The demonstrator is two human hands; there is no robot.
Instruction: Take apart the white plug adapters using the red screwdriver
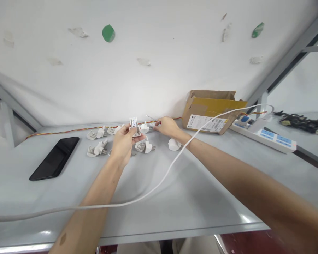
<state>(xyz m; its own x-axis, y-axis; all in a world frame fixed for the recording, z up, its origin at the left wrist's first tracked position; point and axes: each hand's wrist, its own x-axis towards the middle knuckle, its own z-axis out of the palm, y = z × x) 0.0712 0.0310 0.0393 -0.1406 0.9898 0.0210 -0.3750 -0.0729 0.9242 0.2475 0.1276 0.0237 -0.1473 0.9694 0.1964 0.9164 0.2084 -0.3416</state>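
My left hand [122, 143] grips a small white plug adapter [134, 122] between thumb and fingers, lifted above the tabletop. To its right, my right hand [167, 126] is closed around a screwdriver [152, 118] with a red-marked handle, its thin metal shaft pointing left toward the adapter without touching it. Other white plug adapters lie about the hands: one [97, 149] to the left, one [145, 145] just below the held piece, and a rounded one [174, 144] under my right wrist. My left hand partly hides several of them.
A black phone [54, 158] lies at the left. An open cardboard box [209, 111] stands at the back right, beside a white power strip [270, 137] and tangled black cables [298, 121]. One white cable [159, 184] hangs across the view; twisted wires [58, 132] run along the wall.
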